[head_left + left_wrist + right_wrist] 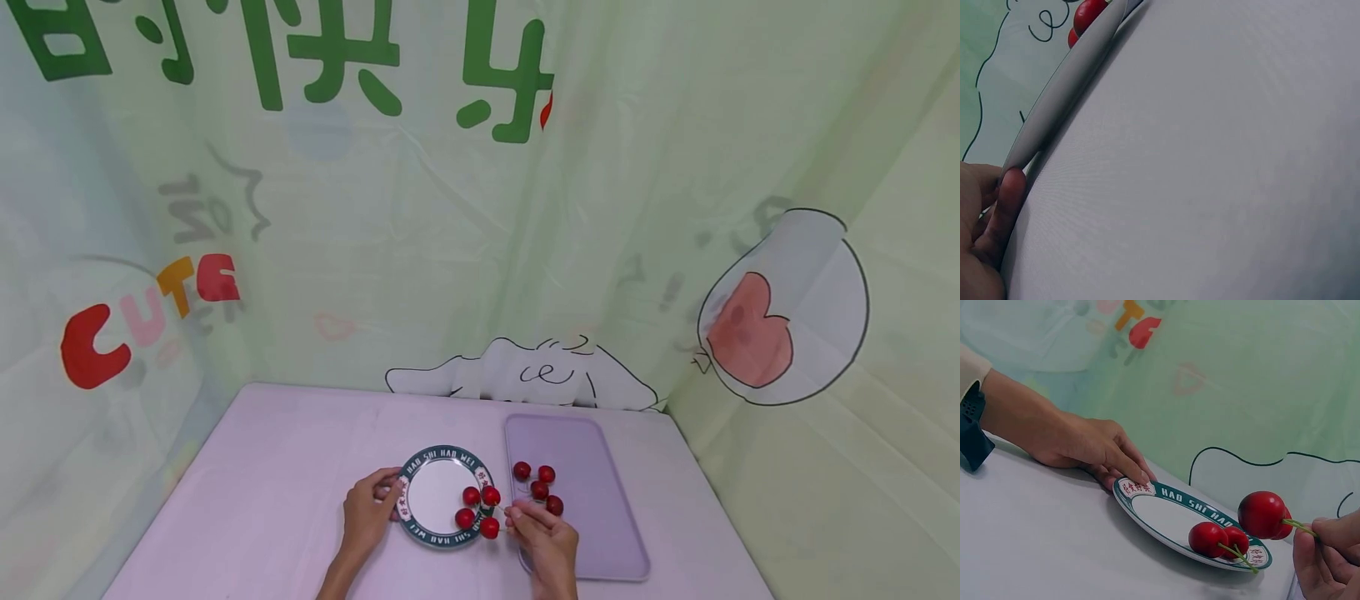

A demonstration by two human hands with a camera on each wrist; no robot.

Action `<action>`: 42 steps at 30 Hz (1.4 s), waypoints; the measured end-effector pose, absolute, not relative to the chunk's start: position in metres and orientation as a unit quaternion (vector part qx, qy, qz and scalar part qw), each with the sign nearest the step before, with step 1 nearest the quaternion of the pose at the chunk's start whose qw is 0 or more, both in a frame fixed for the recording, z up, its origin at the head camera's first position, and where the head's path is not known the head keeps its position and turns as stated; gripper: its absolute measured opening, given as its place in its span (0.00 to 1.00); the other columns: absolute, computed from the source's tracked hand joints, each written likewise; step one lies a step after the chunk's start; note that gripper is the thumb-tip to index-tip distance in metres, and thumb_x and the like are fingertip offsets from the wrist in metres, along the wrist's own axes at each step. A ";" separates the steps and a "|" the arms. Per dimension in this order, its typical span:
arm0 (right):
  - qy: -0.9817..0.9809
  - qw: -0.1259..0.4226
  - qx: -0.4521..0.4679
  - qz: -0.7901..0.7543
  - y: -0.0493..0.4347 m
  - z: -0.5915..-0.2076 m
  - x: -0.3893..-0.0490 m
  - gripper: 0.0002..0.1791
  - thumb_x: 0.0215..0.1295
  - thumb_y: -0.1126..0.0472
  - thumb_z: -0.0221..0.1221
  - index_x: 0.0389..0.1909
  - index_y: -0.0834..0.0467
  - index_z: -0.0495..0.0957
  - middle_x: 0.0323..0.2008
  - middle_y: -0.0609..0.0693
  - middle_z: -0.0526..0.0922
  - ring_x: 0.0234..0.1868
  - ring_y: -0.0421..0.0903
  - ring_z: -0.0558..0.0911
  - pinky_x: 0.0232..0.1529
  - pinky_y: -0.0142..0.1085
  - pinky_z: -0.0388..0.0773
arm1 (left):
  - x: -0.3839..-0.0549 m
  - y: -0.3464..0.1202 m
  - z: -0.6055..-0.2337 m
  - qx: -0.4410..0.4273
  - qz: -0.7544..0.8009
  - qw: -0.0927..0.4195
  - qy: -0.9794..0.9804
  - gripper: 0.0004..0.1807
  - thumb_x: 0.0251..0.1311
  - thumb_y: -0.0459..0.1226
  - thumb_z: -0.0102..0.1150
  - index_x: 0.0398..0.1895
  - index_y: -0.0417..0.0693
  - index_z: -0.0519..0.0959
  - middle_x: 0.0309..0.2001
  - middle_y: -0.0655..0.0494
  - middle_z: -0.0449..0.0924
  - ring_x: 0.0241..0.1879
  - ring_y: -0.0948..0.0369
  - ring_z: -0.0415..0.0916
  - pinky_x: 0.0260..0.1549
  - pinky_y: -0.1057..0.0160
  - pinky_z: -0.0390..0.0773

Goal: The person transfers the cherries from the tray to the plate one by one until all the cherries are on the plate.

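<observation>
The person in front of me has a pair of cherries (1263,514) by the green stems (1300,527), pinched between thumb and fingers of the right hand (546,540), over the right rim of the plate (431,487). Another pair (1207,539) lies in the plate toward its right side. The left hand (366,512) is clamped on the plate's left rim; whether that side is raised off the table (300,467), I can't quite tell from this angle. Just right of the plate is a lilac tray (600,517) with four more cherries (554,505) bunched along its left side, just beyond the right hand. A dark band (974,434) shows at the left wrist beside a pale sleeve (969,369). Behind the table hangs a pale green curtain (450,250), with green characters (341,50) high up and a balloon (825,292) with a red heart on the right
</observation>
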State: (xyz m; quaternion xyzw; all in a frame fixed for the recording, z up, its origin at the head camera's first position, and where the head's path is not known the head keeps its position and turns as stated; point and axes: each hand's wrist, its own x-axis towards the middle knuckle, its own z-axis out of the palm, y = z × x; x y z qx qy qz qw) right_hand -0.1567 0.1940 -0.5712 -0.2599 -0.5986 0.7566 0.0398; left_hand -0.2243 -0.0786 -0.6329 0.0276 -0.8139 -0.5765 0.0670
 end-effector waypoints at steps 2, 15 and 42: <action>-0.600 0.037 -0.256 0.757 0.192 -0.570 -0.156 0.19 0.74 0.67 0.68 0.61 0.74 0.83 0.39 0.53 0.95 0.37 0.47 0.93 0.42 0.33 0.93 | -0.225 -0.079 -0.634 0.032 -0.580 0.063 -0.811 0.16 0.73 0.32 0.66 0.61 0.43 0.86 0.42 0.50 0.88 0.22 0.66 0.80 0.21 0.69 0.85; -0.597 0.026 -0.238 0.766 0.190 -0.596 -0.166 0.18 0.72 0.69 0.69 0.58 0.75 0.83 0.38 0.54 0.95 0.34 0.44 0.93 0.40 0.34 0.94 | -0.227 -0.080 -0.642 0.032 -0.580 0.059 -0.812 0.16 0.73 0.32 0.66 0.61 0.44 0.87 0.41 0.51 0.89 0.21 0.63 0.82 0.21 0.67 0.86; -0.594 0.040 -0.210 0.775 0.171 -0.606 -0.171 0.16 0.67 0.70 0.74 0.52 0.74 0.87 0.34 0.54 0.94 0.31 0.44 0.92 0.35 0.33 0.93 | -0.228 -0.079 -0.642 0.036 -0.578 0.059 -0.813 0.16 0.73 0.31 0.66 0.61 0.45 0.87 0.42 0.50 0.89 0.22 0.63 0.82 0.21 0.67 0.86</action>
